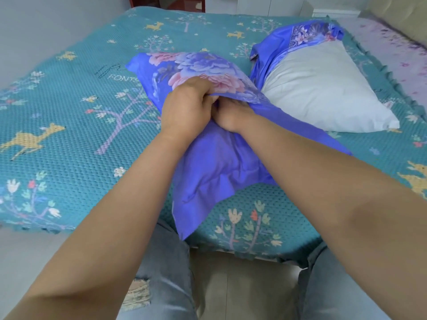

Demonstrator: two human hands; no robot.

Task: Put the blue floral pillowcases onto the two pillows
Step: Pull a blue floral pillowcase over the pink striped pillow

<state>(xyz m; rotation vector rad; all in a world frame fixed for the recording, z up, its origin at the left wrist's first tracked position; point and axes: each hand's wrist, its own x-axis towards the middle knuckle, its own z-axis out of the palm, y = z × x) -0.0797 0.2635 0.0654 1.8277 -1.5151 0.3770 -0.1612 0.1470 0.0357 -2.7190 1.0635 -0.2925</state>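
Note:
A pillow inside a blue floral pillowcase (196,72) lies in the middle of the bed, its loose blue end (212,172) hanging towards me over the bed's edge. My left hand (184,107) grips the floral edge of the case at its opening. My right hand (231,116) reaches into that opening, its fingers hidden under the cloth. To the right lies a bare white pillow (318,93), with the second blue floral pillowcase (293,40) crumpled behind and beside it.
The bed carries a teal cover (69,112) with deer and trees. A purple-patterned sheet (392,47) shows at the far right. My knees in grey jeans (166,273) stand against the bed's near edge.

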